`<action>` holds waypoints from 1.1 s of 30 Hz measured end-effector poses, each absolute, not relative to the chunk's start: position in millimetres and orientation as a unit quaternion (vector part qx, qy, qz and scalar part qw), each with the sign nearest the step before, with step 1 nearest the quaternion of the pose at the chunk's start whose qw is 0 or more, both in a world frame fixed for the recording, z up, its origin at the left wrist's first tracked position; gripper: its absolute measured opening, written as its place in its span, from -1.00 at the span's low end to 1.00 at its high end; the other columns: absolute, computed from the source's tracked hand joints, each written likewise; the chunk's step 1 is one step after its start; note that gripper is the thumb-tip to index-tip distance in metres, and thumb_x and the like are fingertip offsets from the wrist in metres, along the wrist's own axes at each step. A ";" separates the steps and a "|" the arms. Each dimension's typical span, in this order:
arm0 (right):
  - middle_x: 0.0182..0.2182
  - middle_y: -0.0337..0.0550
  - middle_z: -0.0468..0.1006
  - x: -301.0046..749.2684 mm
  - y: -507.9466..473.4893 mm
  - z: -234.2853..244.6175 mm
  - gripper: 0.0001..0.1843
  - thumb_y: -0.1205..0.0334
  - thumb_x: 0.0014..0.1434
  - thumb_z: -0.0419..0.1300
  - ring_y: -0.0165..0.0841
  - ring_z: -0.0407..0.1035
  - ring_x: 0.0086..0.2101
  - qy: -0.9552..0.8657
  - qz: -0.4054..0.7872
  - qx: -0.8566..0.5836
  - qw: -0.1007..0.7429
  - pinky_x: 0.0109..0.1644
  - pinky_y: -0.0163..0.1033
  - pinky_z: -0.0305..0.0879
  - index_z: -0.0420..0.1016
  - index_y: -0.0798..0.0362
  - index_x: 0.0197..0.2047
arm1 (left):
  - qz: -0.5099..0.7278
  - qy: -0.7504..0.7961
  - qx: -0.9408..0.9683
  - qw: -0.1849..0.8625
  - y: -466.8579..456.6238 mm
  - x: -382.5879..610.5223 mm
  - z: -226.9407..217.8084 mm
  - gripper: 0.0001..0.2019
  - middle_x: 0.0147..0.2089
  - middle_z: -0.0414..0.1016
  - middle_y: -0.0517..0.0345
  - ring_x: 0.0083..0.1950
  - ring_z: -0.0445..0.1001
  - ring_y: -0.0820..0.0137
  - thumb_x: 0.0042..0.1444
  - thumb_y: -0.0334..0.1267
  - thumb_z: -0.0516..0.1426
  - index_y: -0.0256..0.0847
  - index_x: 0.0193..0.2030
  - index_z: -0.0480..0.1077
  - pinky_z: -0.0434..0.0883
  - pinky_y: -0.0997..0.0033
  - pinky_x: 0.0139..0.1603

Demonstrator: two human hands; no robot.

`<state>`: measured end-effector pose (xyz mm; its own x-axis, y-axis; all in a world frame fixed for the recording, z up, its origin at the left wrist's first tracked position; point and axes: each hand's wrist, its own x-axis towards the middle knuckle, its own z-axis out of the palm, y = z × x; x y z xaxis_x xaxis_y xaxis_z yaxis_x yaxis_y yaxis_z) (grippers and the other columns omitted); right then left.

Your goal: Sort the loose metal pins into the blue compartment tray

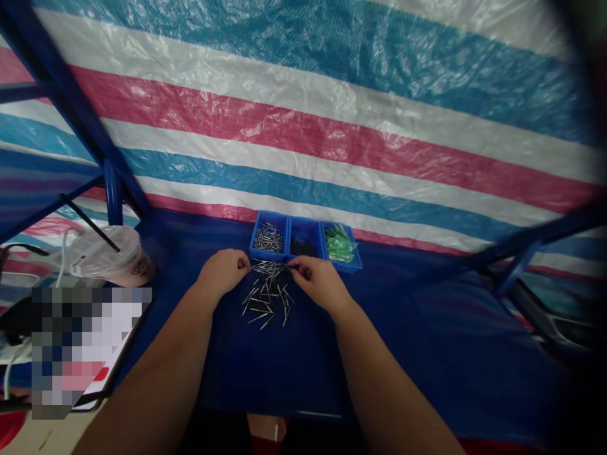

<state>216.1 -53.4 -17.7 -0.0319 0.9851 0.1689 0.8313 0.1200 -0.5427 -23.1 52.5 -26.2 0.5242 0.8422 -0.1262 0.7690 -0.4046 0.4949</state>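
Note:
A loose pile of thin silvery metal pins (pixel 262 308), some with dark parts, lies on the blue tabletop. At the pile's left edge is my left hand (pixel 227 268), fingers curled and closed; whatever they hold is too small to make out. On the other side my right hand (pixel 320 281) pinches with thumb and forefinger beside the pins, its contents also unclear. Just behind the hands stands a blue three-part bin (pixel 288 237). Its left compartment holds many silvery pins (pixel 269 239), the middle one small dark pieces (pixel 301 246), the right one green pieces in clear plastic (pixel 339 245).
A lidded plastic cup (pixel 109 253) with a black straw stands at the left, near cables and a blurred-out flat item (pixel 90 347). Striped plastic sheeting (pixel 303 139) hangs behind the blue table (pixel 279 385). Blue metal frame bars (pixel 111 193) rise at both sides.

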 end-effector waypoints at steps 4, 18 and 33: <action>-0.33 -0.20 0.62 208.5 -49.6 -19.3 -0.69 0.28 0.26 0.17 -0.35 0.45 -0.36 -0.706 0.111 -0.674 0.188 -0.25 -0.26 0.28 0.61 -0.08 0.03 | 0.061 0.458 0.846 0.267 52.9 -28.8 -27.6 -0.86 -0.30 0.60 0.07 -0.32 0.48 0.29 0.12 -0.31 0.13 -0.16 -0.30 0.55 0.27 0.34 -0.30; -0.31 -0.19 0.63 196.6 -50.7 -17.4 -0.83 0.28 0.27 0.16 -0.32 0.47 -0.35 -0.704 0.104 -0.692 0.122 -0.33 -0.29 0.19 0.57 -0.08 -0.14 | 0.445 0.411 0.559 0.566 42.2 6.4 -15.1 -0.53 -0.41 0.54 0.22 -0.60 0.38 0.52 0.07 -0.05 0.33 -0.18 0.01 0.29 0.31 0.52 -0.54; -0.28 -0.17 0.52 207.8 -58.2 -12.2 -0.90 0.35 0.31 0.18 -0.37 0.41 -0.27 -0.772 0.160 -0.534 0.304 -0.15 -0.24 0.33 0.52 0.04 -0.15 | 0.123 0.388 0.863 0.298 51.2 -27.0 -24.7 -0.76 -0.38 0.58 0.16 -0.37 0.47 0.35 0.18 -0.18 0.16 -0.14 -0.10 0.60 0.29 0.36 -0.31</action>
